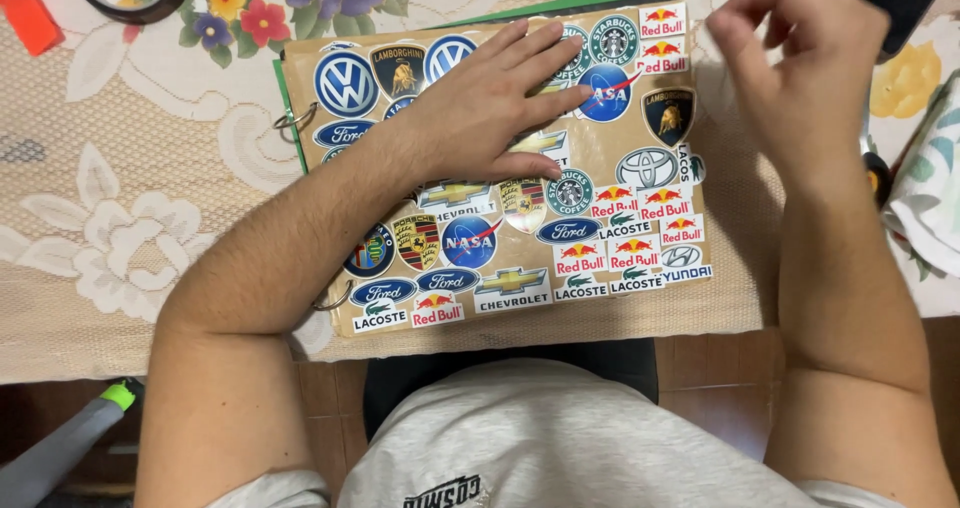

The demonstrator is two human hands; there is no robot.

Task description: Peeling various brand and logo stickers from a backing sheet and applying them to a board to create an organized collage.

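We keep left hand (495, 103) flat, grip released, pinning sticker-covered binder (500, 268) to desk (120, 218); right hand (800, 78) fingertips pinched w/ nothing visible.

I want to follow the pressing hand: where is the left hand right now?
In the head view, the left hand lies flat on the upper middle of the sticker-covered brown board, left of the raised right hand.

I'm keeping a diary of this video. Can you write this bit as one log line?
left hand: flat on tan sticker-covered ring binder | right hand: raised above binder's right edge, fingers curled | surface: lace floral tablecloth
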